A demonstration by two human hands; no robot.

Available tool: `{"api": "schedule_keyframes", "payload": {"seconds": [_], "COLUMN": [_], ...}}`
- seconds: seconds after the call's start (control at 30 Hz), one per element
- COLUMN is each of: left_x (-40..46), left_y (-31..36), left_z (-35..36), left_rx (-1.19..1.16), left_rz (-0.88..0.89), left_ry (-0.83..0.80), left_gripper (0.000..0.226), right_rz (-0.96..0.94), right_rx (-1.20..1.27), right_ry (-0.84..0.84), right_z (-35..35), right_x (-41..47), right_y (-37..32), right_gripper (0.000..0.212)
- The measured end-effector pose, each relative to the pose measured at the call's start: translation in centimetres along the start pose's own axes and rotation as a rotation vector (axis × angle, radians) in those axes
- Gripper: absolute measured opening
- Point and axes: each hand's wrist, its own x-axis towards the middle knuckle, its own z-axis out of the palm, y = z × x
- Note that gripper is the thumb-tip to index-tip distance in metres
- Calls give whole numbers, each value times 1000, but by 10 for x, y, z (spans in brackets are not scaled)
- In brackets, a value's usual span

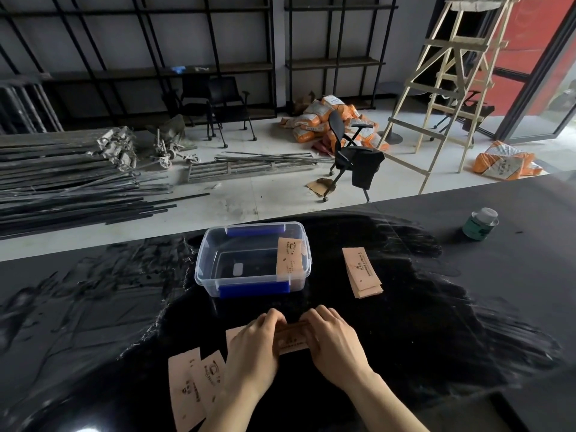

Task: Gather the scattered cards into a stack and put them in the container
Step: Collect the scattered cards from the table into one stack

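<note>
Cards (194, 388) lie loose nearest, at lower left on the black surface (436, 322). Just beyond, left hand (254, 347) and right hand (335, 338) press curled fingers (274, 319) around a small card stack (291, 338). Farther right lies another card pile (363, 272); the clear container (252, 260) holds one leaning card (288, 255).

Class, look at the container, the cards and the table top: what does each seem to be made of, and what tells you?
Container: clear glossy plastic, since you see through its walls; blue clips look plastic too. Cards: thin matte tan paper or kraft card, printed. Table top: dark and shiny, reflective; material uncertain.
</note>
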Motion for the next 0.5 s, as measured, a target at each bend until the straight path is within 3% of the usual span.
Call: {"api": "schedule_keyframes", "payload": {"seconds": [0.17, 0.23, 0.3, 0.4, 0.5], "left_x": [-6, -12, -21, -30, -31], "left_y": [-3, -11, -23, -36, -31], "left_z": [4, -1, -10, -17, -15], "left_rx": [-154, -239, -180, 65, 171], "left_rz": [-20, -108, -266, -508, -524], "left_ry": [32, 205, 345, 164, -21], "left_gripper": [52, 40, 29, 41, 73], "right_rz": [-48, -36, -31, -23, -16], "right_rx": [11, 37, 59, 78, 85], "right_ry": [-39, -47, -61, -59, -57], "right_z": [2, 2, 3, 4, 7], "right_x": [1, 2, 2, 2, 2], "right_y": [-2, 0, 2, 1, -1], "right_gripper": [24, 21, 17, 12, 11]}}
